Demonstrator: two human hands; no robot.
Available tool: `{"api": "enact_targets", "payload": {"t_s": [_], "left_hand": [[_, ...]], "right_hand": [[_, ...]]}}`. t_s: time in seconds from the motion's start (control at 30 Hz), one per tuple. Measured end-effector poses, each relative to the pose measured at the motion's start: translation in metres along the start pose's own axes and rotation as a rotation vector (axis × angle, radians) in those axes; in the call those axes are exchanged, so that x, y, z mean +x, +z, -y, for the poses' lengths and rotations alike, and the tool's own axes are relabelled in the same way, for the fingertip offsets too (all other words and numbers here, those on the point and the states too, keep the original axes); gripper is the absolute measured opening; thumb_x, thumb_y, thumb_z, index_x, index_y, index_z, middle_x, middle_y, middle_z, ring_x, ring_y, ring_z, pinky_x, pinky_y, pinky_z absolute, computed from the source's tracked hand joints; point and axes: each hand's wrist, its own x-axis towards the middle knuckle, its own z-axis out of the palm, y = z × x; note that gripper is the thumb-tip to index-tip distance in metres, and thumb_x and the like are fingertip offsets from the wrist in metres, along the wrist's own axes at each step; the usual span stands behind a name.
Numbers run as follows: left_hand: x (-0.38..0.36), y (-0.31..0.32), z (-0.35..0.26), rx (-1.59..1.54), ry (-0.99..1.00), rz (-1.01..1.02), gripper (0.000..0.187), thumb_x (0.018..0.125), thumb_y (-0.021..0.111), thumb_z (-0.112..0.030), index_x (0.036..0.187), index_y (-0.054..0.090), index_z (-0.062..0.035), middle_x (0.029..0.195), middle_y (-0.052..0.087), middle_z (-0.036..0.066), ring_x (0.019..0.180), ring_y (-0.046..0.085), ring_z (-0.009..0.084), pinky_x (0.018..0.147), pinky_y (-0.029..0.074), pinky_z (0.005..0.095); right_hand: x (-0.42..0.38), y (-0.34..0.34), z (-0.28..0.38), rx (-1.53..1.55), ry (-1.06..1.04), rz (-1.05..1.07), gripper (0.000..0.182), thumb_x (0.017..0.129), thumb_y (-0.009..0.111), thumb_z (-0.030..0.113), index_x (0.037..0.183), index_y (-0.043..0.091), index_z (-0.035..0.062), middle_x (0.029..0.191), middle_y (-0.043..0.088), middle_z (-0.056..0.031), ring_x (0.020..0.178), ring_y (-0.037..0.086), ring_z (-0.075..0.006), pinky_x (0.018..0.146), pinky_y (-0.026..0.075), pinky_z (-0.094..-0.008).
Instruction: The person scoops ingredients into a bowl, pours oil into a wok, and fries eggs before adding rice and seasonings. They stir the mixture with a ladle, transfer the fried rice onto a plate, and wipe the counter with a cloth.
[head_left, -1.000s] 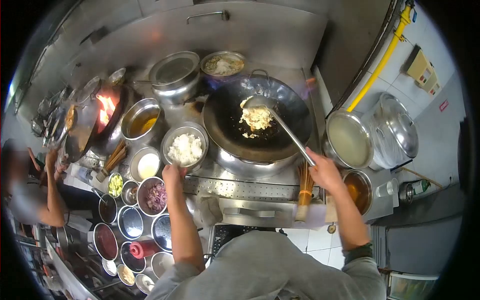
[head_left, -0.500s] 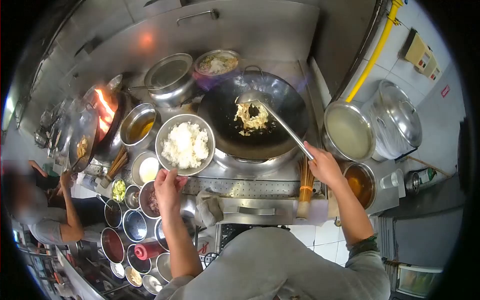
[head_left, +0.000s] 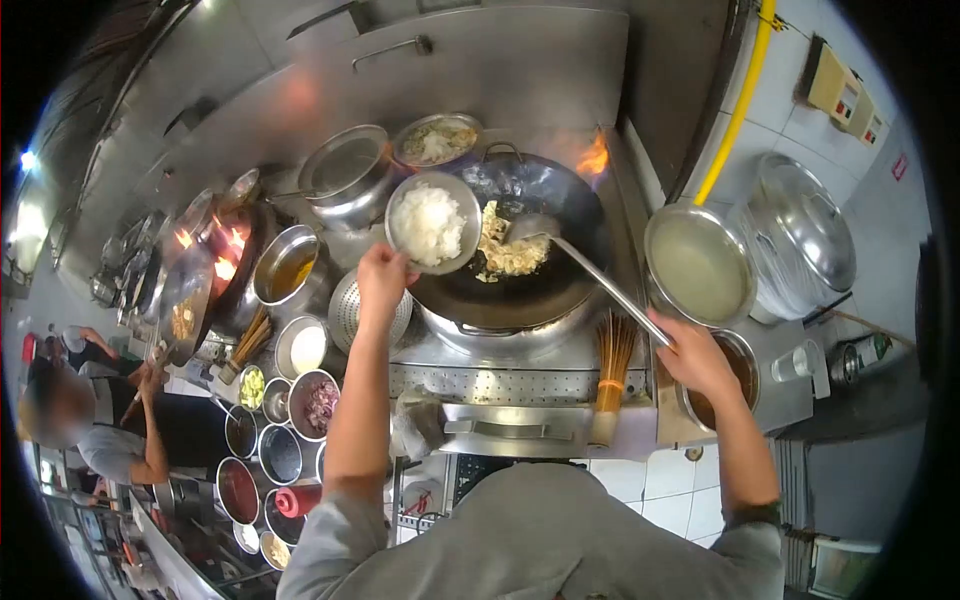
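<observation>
My left hand (head_left: 384, 284) grips the edge of a metal bowl (head_left: 440, 267) of white rice (head_left: 428, 222). The bowl is tilted over the left side of a large black wok (head_left: 545, 305), and the rice is still inside it. In my right hand (head_left: 697, 356) is the end of a long metal ladle (head_left: 612, 287), my fingers closed round it. The ladle's head rests in the wok against cooked yellowish pieces that look like scrambled egg (head_left: 508, 256). A flame (head_left: 594, 156) rises behind the wok's right rim.
At left a co-worker (head_left: 120, 450) handles another wok (head_left: 186, 300) near flames. A perforated strainer (head_left: 345, 310) and several ingredient bowls lie left of my arm. A bamboo brush (head_left: 612, 370) stands at the counter's front; a pot of cloudy liquid (head_left: 700, 262) is at right.
My left hand has carried the rice bowl rightward and up over the wok, tilting it and uncovering the strainer. My right hand has moved right and down with the ladle. A flame has appeared behind the wok.
</observation>
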Motion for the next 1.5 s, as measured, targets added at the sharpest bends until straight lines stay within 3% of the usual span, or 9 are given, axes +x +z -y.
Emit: {"api": "enact_targets", "payload": {"t_s": [0.2, 0.47, 0.87, 1.03, 1.07, 1.13, 1.2, 1.4, 1.5], "left_hand": [[0.049, 0.063, 0.000, 0.622, 0.621, -0.094, 0.010, 0.085, 0.058, -0.008, 0.080, 0.055, 0.0002, 0.091, 0.070, 0.021, 0.073, 0.069, 0.0367, 0.066, 0.052, 0.0451], [0.037, 0.148, 0.035, 1.104, 0.504, 0.409, 0.024, 0.095, 0.048, -0.015, 0.112, 0.062, -0.0058, 0.148, 0.044, 0.020, 0.097, 0.067, 0.0449, 0.088, 0.054, 0.0520], [0.008, 0.113, -0.010, 0.823, 0.616, -0.076, 0.019, 0.088, 0.052, -0.005, 0.104, 0.062, -0.0014, 0.125, 0.060, 0.018, 0.087, 0.067, 0.0436, 0.079, 0.055, 0.0514], [-0.026, 0.062, 0.023, 0.397, 0.201, -0.482, 0.013, 0.086, 0.057, -0.009, 0.092, 0.064, -0.0005, 0.087, 0.065, 0.023, 0.086, 0.062, 0.0453, 0.075, 0.051, 0.0497], [-0.035, 0.047, 0.021, 0.322, -0.093, -0.554, 0.016, 0.085, 0.066, -0.014, 0.089, 0.067, 0.0017, 0.083, 0.070, 0.019, 0.081, 0.071, 0.0279, 0.073, 0.055, 0.0396], [-0.074, 0.009, 0.024, -0.605, -0.200, -0.488, 0.011, 0.089, 0.069, -0.012, 0.086, 0.063, -0.0033, 0.081, 0.068, 0.011, 0.078, 0.071, 0.0201, 0.065, 0.057, 0.0324], [-0.121, -0.037, 0.026, -0.825, -0.187, -0.563, 0.012, 0.092, 0.069, -0.011, 0.090, 0.060, -0.0030, 0.082, 0.064, 0.008, 0.072, 0.067, 0.0201, 0.068, 0.058, 0.0299], [-0.373, -0.253, 0.029, -0.689, -0.106, -1.162, 0.010, 0.092, 0.067, -0.007, 0.096, 0.060, -0.0013, 0.093, 0.066, 0.011, 0.081, 0.068, 0.0192, 0.073, 0.058, 0.0279], [-0.512, -0.318, 0.062, -0.615, -0.043, -1.528, 0.011, 0.090, 0.068, -0.005, 0.092, 0.059, 0.0016, 0.091, 0.066, 0.012, 0.079, 0.069, 0.0181, 0.068, 0.060, 0.0264]], "right_hand": [[-0.063, -0.029, -0.014, 0.142, 0.023, -0.138, 0.057, 0.081, 0.066, 0.001, 0.137, 0.058, 0.0106, 0.111, 0.066, -0.0207, 0.089, 0.065, -0.0376, 0.081, 0.051, -0.0398], [-0.094, -0.045, -0.038, 0.132, 0.053, -0.188, 0.059, 0.080, 0.066, -0.002, 0.137, 0.058, 0.0126, 0.110, 0.067, -0.0217, 0.097, 0.064, -0.0405, 0.086, 0.051, -0.0433], [-0.030, -0.023, -0.058, 0.233, -0.105, -0.128, 0.057, 0.080, 0.066, -0.005, 0.135, 0.058, 0.0073, 0.114, 0.066, -0.0215, 0.093, 0.067, -0.0369, 0.085, 0.052, -0.0398], [0.012, 0.030, -0.053, 1.293, 0.282, 0.203, 0.059, 0.092, 0.059, 0.003, 0.148, 0.041, 0.0081, 0.098, 0.062, -0.0098, 0.063, 0.054, -0.0098, 0.046, 0.045, -0.0241], [0.023, 0.039, -0.055, 1.491, 0.341, 0.276, 0.058, 0.095, 0.058, 0.007, 0.150, 0.038, 0.0091, 0.099, 0.060, -0.0073, 0.061, 0.051, -0.0061, 0.042, 0.042, -0.0207], [0.053, 0.069, -0.081, 1.806, 0.308, 0.369, 0.050, 0.099, 0.054, 0.015, 0.147, 0.040, 0.0087, 0.094, 0.058, -0.0060, 0.061, 0.049, -0.0048, 0.043, 0.042, -0.0206], [0.087, 0.085, -0.102, 1.927, 0.388, 0.609, 0.041, 0.101, 0.053, 0.011, 0.141, 0.046, 0.0073, 0.095, 0.059, -0.0042, 0.069, 0.053, -0.0055, 0.049, 0.043, -0.0181], [0.092, 0.021, -0.031, 0.483, -0.188, -0.133, 0.047, 0.097, 0.063, 0.024, 0.134, 0.050, -0.0022, 0.113, 0.065, -0.0173, 0.093, 0.066, -0.0275, 0.078, 0.057, -0.0383], [0.043, 0.000, 0.077, 0.755, -0.249, -0.314, 0.043, 0.099, 0.062, 0.020, 0.135, 0.052, -0.0034, 0.109, 0.067, -0.0203, 0.095, 0.066, -0.0295, 0.084, 0.057, -0.0393]]}}
